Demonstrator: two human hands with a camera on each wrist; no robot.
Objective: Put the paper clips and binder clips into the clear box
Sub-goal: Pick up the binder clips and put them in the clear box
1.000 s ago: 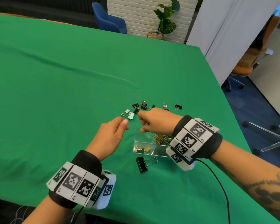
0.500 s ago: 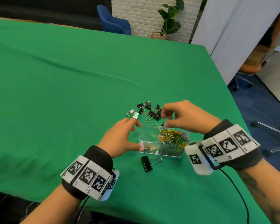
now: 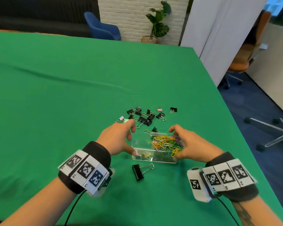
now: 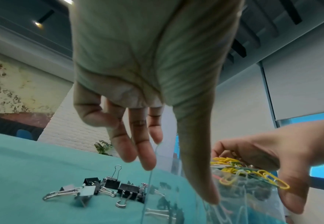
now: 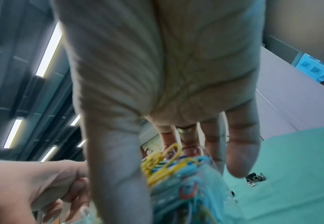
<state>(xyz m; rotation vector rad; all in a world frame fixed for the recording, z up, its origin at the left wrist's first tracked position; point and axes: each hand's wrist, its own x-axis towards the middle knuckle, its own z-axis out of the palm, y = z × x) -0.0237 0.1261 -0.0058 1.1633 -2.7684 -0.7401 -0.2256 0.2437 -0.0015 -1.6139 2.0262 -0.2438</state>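
The green table [image 3: 72, 88] spreads out wide under me, and past its far edge stand a blue chair [image 3: 101, 28] and a potted plant [image 3: 157, 22] against a white brick wall. On the cloth just in front of me sits the clear box [image 3: 141, 141], and I have it between my two hands. My left hand [image 3: 117, 141] is at its left end, thumb down against the near left corner and fingers curved over toward the far wall; from the left wrist view my thumb lies along the clear wall, fingers spread and only lightly bent. My right hand [image 3: 190, 144] wraps the right end, thumb on the near side and fingers on the far side, so the box is clasped there. Heaped inside, toward my right hand, are the coloured paper clips [image 3: 167, 142], mostly yellow and green, some riding up over the near wall; a few small clips lie in the box's near left corner. A large black binder clip [image 3: 138, 172] lies on the cloth just in front of the box, apart from it. Beyond the box the loose binder clips [image 3: 145, 117] are scattered, mostly black, with a pink one [image 3: 160, 109] near the far right and a lilac one [image 3: 121, 118] just past my left fingertips.
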